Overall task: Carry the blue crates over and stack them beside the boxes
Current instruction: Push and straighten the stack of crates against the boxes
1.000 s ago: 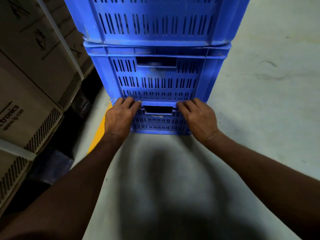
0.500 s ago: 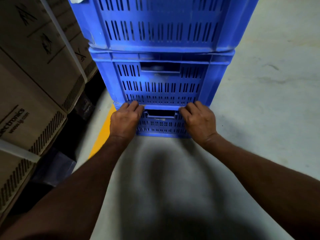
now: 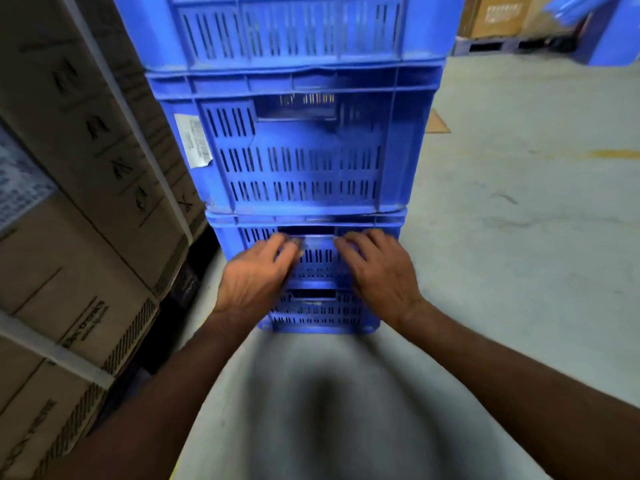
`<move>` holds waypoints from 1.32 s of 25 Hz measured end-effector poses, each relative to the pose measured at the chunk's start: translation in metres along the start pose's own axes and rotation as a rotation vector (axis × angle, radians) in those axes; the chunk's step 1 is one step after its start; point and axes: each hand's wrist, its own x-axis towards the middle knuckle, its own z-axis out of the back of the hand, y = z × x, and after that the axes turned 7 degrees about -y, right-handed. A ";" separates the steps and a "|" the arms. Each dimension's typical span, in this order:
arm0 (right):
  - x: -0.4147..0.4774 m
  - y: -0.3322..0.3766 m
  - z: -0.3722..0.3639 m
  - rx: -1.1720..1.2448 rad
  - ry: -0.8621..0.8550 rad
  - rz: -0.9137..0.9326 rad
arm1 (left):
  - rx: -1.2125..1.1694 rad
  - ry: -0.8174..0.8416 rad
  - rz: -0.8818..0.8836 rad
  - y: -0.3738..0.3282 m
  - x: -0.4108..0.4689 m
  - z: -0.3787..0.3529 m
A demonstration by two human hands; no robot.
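A stack of several blue slotted crates stands on the floor right in front of me. The upper crate (image 3: 294, 29) sits on one with a white label (image 3: 304, 161). Below them are a third crate (image 3: 318, 261) and the bottom crate (image 3: 318, 313). My left hand (image 3: 254, 282) and my right hand (image 3: 377, 271) lie flat on the front of the third crate. Their fingertips are at the lower edge of its handle slot, one on each side. The fingers are blurred and do not wrap around anything.
Strapped cardboard boxes (image 3: 86, 150) form a wall close on the left, almost touching the stack. Grey concrete floor (image 3: 519, 237) stretches to the right. A pallet (image 3: 502, 46) with more boxes stands far right, and a cardboard scrap (image 3: 437, 122) lies on the floor.
Both hands have moved up from the rim of the bottom crate to the front of the crate above it. The view has tilted up and shows more of the stack.
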 end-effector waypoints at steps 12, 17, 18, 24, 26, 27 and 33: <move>0.033 -0.045 0.016 -0.133 -0.190 0.069 | 0.034 -0.041 0.023 -0.002 0.046 0.008; 0.038 -0.047 0.009 -0.136 -0.190 0.111 | 0.053 -0.174 -0.036 0.002 0.046 -0.003; 0.040 -0.047 0.009 -0.126 -0.167 0.113 | 0.062 -0.183 -0.058 0.003 0.047 -0.002; 0.035 -0.040 0.009 -0.094 -0.152 0.040 | 0.083 -0.160 -0.004 -0.004 0.046 0.001; 0.040 -0.039 0.015 -0.092 -0.081 0.031 | -0.010 -0.084 0.039 -0.005 0.054 0.006; 0.043 -0.038 0.021 -0.083 -0.030 0.015 | -0.028 -0.042 0.047 -0.005 0.059 0.015; 0.131 -0.045 0.082 -0.056 -0.270 -0.007 | -0.082 -0.316 0.097 0.012 0.139 0.097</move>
